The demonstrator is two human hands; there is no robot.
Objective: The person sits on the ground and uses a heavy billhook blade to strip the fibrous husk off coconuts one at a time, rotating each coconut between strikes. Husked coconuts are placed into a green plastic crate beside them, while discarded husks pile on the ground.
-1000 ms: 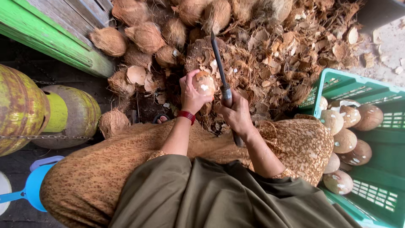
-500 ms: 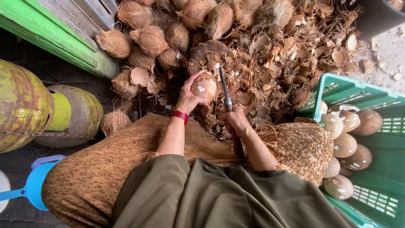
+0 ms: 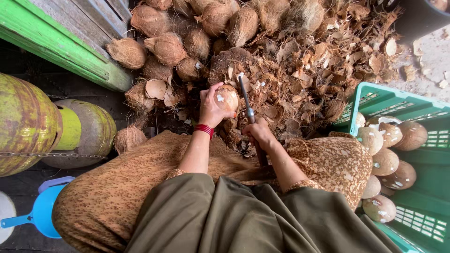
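Observation:
My left hand (image 3: 212,108) grips a brown coconut (image 3: 228,97) with small white nicks in its shell, held up in front of my knees. A red band circles that wrist. My right hand (image 3: 259,134) is closed around the handle of a long metal knife (image 3: 245,96). The blade points away from me and its edge rests against the right side of the coconut. My lap is covered by brown patterned cloth and an olive garment.
A pile of husked coconuts (image 3: 167,47) and loose husk scraps (image 3: 318,61) lies ahead. A green plastic crate (image 3: 422,187) with several peeled coconuts stands at right. A green wooden beam (image 3: 56,51), yellow-green gas cylinders (image 3: 28,122) and a blue scoop (image 3: 42,211) are at left.
The knife has come down from a raised position to the coconut's right side. My left hand has turned the coconut slightly and kept its hold.

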